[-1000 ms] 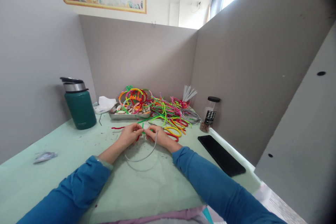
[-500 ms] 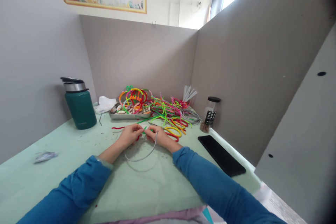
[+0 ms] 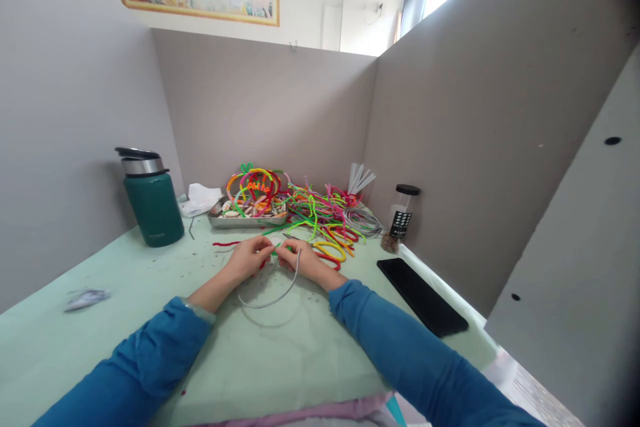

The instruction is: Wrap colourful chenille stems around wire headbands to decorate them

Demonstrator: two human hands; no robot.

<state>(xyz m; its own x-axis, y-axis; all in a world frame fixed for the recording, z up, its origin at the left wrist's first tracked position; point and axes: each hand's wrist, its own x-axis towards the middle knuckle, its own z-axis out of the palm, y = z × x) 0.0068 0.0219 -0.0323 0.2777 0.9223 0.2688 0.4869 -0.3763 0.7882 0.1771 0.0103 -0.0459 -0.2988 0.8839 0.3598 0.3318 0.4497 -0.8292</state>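
Note:
My left hand [image 3: 250, 259] is closed in a pinch at the table's middle, on a small green piece [image 3: 275, 250] between the two hands. Close beside it, my right hand [image 3: 300, 259] pinches the same green piece and a grey cord [image 3: 273, 305], which loops down toward me. A bit of red shows under my left fingers, and a red fuzzy stem [image 3: 225, 243] extends left from that hand. The fingertips partly hide how the pieces meet. Behind my right hand lie yellow-handled [image 3: 331, 251] and red-handled scissors.
A metal tray [image 3: 249, 221] of small pieces and coloured hoops stands behind my hands, beside a heap of fuzzy stems [image 3: 315, 210]. A green bottle [image 3: 153, 203] is at left. At right are a clear jar [image 3: 400, 221], coiled grey cords [image 3: 363, 221] and a black phone [image 3: 423, 295].
The green piece between my fingertips has shifted slightly and shows less above them. Both hands stay in nearly the same place.

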